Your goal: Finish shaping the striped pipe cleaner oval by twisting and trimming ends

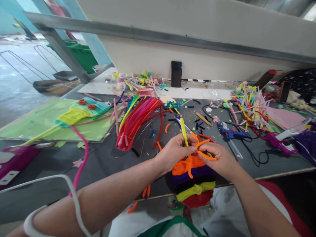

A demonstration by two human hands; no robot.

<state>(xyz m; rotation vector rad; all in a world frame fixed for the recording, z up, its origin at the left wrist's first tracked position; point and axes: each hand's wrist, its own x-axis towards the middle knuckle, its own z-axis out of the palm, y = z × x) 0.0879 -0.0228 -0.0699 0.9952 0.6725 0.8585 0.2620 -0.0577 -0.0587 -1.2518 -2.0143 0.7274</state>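
Note:
My left hand (174, 149) is closed, its fingertips pinching around an upright yellow pipe-cleaner stem (183, 130). Facing it, my right hand (218, 159) is closed on an orange pipe cleaner (206, 156) whose bent ends stick out between the fingers. The two sets of fingertips meet, and the exact join is hidden behind them. Just below hangs a striped piece made of pipe cleaners (194, 172), in orange, purple, black, yellow and red bands. It reaches over the table's front edge toward my lap. Loose orange pieces (146, 191) lie to its left at the edge.
A bundle of red and pink pipe cleaners (139, 123) lies left of my hands. A blue glue gun (230, 131) with its cable is at right. A phone (176, 74) leans at the back. A purple power strip (17, 164) and white cable (49, 177) are near my left arm.

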